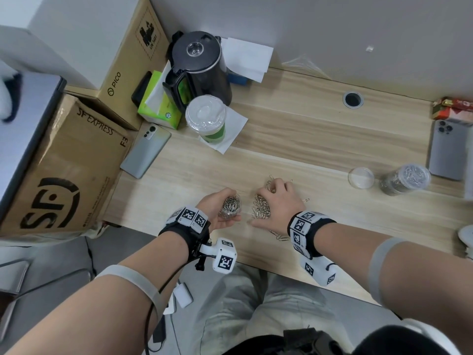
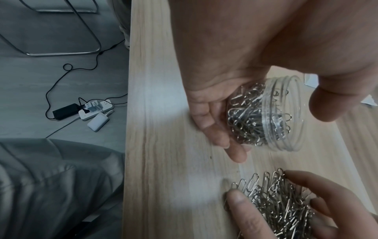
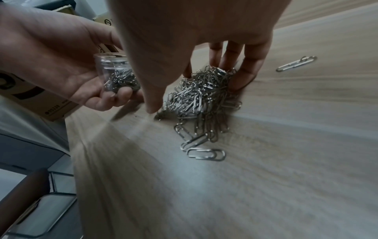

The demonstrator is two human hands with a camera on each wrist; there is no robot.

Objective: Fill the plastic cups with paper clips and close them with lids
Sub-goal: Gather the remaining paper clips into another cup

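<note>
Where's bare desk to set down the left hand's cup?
Bare: the desk between the clip pile and the loose lid, and the middle band from the napkin to the cable hole. Crowded: kettle corner, right edge by the filled cup.

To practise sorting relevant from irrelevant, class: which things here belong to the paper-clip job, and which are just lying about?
Job: clear cup in the left hand, pile of paper clips under the right hand, loose lid, filled cup.
Lying about: kettle, two phones, cardboard boxes, drink cup, tissue box.
</note>
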